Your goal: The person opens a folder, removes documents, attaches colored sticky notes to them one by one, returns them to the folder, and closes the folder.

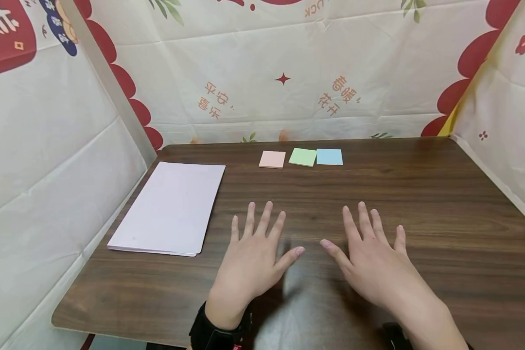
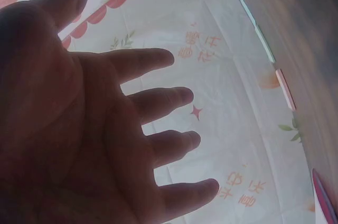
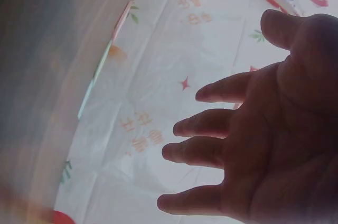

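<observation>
Both hands hover palm down above the brown table, fingers spread, holding nothing. The left hand (image 1: 254, 260) is nearest the stack of white paper (image 1: 170, 209), which lies to its left. To the right, the right hand (image 1: 378, 265) has its thumb pointing toward the left one. Beyond them, at the table's back, lie three pads of sticky notes in a row: pink (image 1: 272, 159), green (image 1: 303, 157) and blue (image 1: 329, 157). The green and blue pads meet at their edges. In the wrist views the palms of the left hand (image 2: 95, 129) and right hand (image 3: 274, 129) show dark, with straight fingers.
A brown wooden table (image 1: 442, 194) with rounded corners carries everything. White printed cloth (image 1: 262, 97) hangs behind it, with more cloth along the left (image 1: 48, 170) and right (image 1: 507, 97) sides. Dark bands (image 1: 218, 330) circle the wrists.
</observation>
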Demonstrator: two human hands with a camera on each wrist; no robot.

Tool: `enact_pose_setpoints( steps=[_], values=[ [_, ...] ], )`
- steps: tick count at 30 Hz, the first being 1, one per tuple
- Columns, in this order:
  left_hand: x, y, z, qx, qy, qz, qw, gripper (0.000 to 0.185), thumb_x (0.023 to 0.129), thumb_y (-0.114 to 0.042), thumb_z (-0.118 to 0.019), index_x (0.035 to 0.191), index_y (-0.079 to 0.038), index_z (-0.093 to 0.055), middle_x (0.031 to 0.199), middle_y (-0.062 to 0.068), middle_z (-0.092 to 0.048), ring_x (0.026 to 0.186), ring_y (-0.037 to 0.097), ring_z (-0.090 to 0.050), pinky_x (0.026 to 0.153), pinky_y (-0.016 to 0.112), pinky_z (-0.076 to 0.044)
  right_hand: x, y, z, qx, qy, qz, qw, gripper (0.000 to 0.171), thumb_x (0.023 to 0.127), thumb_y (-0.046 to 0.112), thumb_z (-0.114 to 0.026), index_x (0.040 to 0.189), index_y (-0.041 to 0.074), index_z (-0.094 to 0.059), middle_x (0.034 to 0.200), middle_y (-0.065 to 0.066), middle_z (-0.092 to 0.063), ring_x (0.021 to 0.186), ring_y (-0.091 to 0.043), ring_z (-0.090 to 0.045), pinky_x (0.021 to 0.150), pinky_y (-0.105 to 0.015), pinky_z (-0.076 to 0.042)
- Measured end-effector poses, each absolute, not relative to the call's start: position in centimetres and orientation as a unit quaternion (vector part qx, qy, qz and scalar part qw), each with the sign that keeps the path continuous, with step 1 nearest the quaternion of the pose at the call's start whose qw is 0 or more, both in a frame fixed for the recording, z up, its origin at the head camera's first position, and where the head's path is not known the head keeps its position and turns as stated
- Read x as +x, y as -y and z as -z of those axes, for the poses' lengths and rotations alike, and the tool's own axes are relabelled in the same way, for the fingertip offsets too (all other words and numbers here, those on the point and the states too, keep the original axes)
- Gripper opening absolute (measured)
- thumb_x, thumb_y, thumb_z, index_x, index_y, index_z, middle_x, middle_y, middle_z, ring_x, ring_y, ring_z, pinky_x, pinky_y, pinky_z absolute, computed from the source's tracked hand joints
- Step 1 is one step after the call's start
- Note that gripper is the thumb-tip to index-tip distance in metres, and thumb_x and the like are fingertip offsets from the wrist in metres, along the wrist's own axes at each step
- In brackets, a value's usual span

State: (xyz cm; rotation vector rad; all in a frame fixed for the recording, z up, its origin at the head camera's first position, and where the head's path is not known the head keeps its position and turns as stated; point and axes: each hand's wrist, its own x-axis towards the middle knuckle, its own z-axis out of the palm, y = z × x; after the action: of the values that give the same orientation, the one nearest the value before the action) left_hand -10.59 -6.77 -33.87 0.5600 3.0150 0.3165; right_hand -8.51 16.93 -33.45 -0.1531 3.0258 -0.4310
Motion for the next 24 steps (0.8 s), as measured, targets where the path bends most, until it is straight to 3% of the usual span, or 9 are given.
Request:
enact_pose_setpoints(
  steps=[10,18,24],
  values=[
    [-11.3,8.7,31.5,0.148,-0.985,-0.091,0.006,0.084,0.105,-0.075,-0.031,0.172,-0.027,-0.017,0.181,0.001,-0.004,0.168,0.038,0.002,0.129,0.075,-0.009,-9.8,-15.0,30.3,-0.101,-0.991,0.092,0.009,0.102,0.103,0.081,-0.019,0.171,0.007,-0.009,0.177,-0.029,-0.006,0.162,-0.054,-0.017,0.12,-0.084,-0.014],
    [-11.5,10.2,29.2,0.14,-0.988,-0.065,0.018,0.083,0.106,-0.073,-0.037,0.172,-0.024,-0.022,0.181,0.004,-0.007,0.168,0.039,0.0,0.129,0.074,-0.01,-11.3,-13.3,29.1,-0.16,-0.982,0.1,0.016,0.094,0.106,0.076,-0.024,0.171,0.009,-0.015,0.178,-0.025,-0.009,0.161,-0.049,-0.026,0.123,-0.076,-0.026],
    [-13.0,11.6,27.7,0.132,-0.989,-0.068,0.024,0.08,0.107,-0.068,-0.04,0.171,-0.021,-0.025,0.181,0.007,-0.01,0.167,0.043,-0.004,0.125,0.08,-0.013,-13.6,-11.7,29.3,-0.202,-0.973,0.113,0.014,0.086,0.109,0.069,-0.032,0.172,0.013,-0.017,0.18,-0.018,-0.008,0.163,-0.045,-0.024,0.125,-0.074,-0.024]
  ],
)
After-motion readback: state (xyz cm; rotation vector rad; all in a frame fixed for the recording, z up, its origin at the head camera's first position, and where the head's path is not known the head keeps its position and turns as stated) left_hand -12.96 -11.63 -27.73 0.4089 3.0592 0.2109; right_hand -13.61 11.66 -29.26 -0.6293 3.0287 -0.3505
